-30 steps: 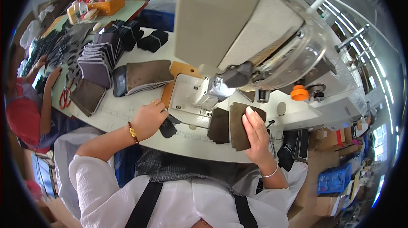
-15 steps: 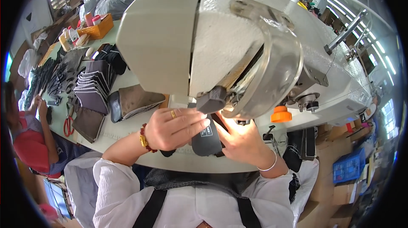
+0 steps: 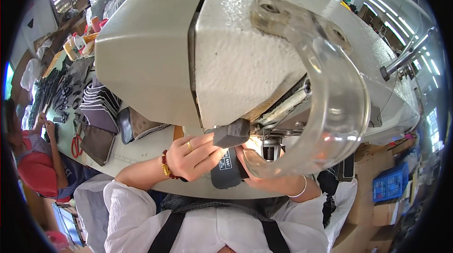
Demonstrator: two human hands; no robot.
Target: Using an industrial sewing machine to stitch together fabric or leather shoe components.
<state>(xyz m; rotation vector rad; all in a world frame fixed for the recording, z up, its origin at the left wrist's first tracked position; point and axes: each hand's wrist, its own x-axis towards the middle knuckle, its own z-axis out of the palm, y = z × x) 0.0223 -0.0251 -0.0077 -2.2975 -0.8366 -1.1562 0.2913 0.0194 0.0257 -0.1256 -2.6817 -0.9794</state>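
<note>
Below the head of a white sewing machine [image 3: 255,59], both my hands are on a dark grey fabric piece [image 3: 226,177] with a rounded lower end and a white printed patch. My left hand [image 3: 193,156] is closed, its fingers pressed together over the piece's left side. On the piece's right edge, my right hand [image 3: 271,182] has its fingers bent against it. The machine's clear plastic guard [image 3: 325,125] and a dark grey block [image 3: 231,133] cover some fingertips and the upper part of the piece. The needle area is mostly hidden.
On the table to the left are stacked dark fabric pieces [image 3: 101,109], a brown-grey stack [image 3: 146,123], red-handled scissors [image 3: 76,145] and bundled dark strips [image 3: 47,85]. Another person [image 3: 40,158] works at far left. A blue crate [image 3: 390,182] stands at right.
The machine head and guard look larger and nearer in view. The fabric piece appears slightly lower, with both hands still on it. More of my right hand is behind the guard.
</note>
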